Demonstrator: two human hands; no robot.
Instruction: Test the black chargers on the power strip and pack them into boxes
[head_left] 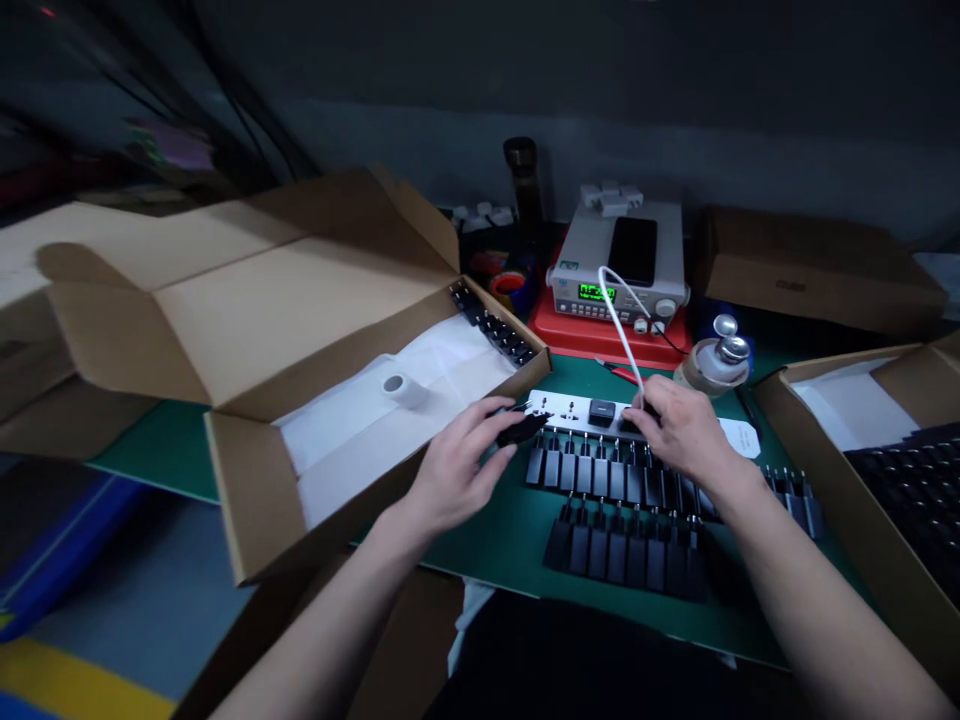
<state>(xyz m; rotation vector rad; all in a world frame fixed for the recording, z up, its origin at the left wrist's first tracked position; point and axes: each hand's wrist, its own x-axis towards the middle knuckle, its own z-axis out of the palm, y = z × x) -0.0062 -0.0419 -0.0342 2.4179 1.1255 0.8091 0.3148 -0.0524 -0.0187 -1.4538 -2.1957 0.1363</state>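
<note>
My left hand (459, 462) is closed round a black plug adapter (523, 428), holding it just left of a white power strip (570, 410) on the green mat. My right hand (679, 428) rests on the right part of the strip, fingers curled over something I cannot make out, where a white cable (619, 330) comes down. One black adapter (601, 411) sits plugged in the strip. Two rows of black adapters (622, 515) lie on the mat in front of the strip.
An open cardboard box (247, 330) at left holds white padding, a small white roll (395, 386) and a row of adapters (495, 325). A meter with a green display (600, 292) carries a phone (632, 250). A second box (885, 450) stands at right.
</note>
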